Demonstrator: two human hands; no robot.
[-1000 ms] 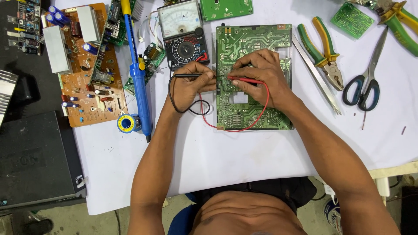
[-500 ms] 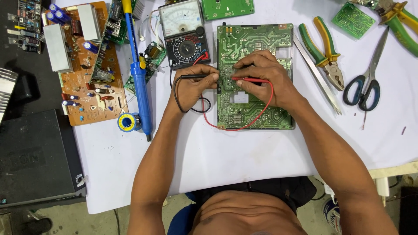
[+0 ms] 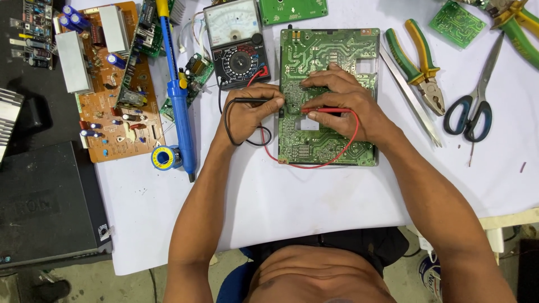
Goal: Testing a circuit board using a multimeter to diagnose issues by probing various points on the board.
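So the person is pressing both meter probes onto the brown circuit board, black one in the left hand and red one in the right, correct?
Not quite. In the head view the left hand with the black probe and the right hand with the red probe are on the green circuit board. The brown circuit board lies untouched off to the left.

The tips of the black probe (image 3: 255, 101) and the red probe (image 3: 325, 111) were hidden under the fingers of the left hand (image 3: 252, 115) and right hand (image 3: 342, 106), so their contact points on the green circuit board (image 3: 328, 50) could not be told. The top edge cut off the small green board (image 3: 292, 8) and the orange-handled tool (image 3: 514, 17).
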